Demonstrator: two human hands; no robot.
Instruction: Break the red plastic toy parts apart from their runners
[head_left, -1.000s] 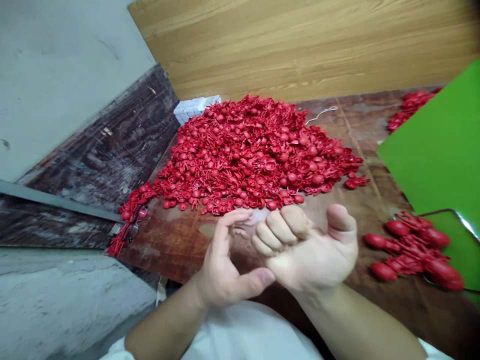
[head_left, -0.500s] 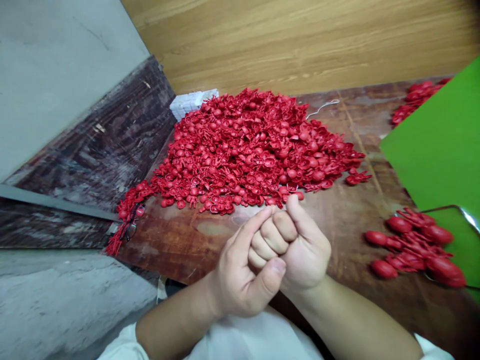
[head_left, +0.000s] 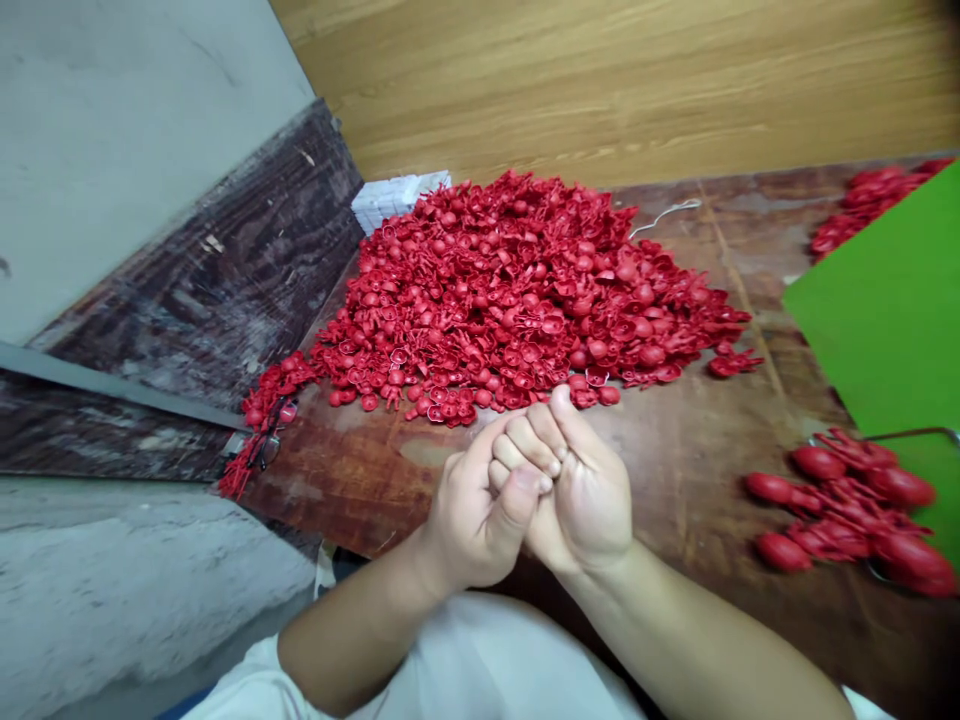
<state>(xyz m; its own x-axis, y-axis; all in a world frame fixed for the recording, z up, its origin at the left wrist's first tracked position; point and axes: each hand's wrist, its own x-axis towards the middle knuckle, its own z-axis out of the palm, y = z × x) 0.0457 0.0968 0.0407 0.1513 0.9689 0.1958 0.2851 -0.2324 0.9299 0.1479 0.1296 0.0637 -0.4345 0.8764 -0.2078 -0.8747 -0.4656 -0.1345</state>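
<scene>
My left hand is wrapped round my right fist, with its bent thumb lying over the curled fingers. My right hand is closed palm side up, its fingertips folded against the palm and its thumb sticking up. No object shows in either hand. Just beyond them, a big heap of small red plastic pieces, with round heads and thin limbs, lies on the brown wooden table.
Larger red figures lie at the right beside a green panel; more red pieces sit behind it. A white block stands at the back. Glasses lie at the left edge, by a dark board.
Both clasped hands have moved slightly left and up. My left thumb has bent in closer over my right fingers. The camera view has shifted a little; the heap looks the same.
</scene>
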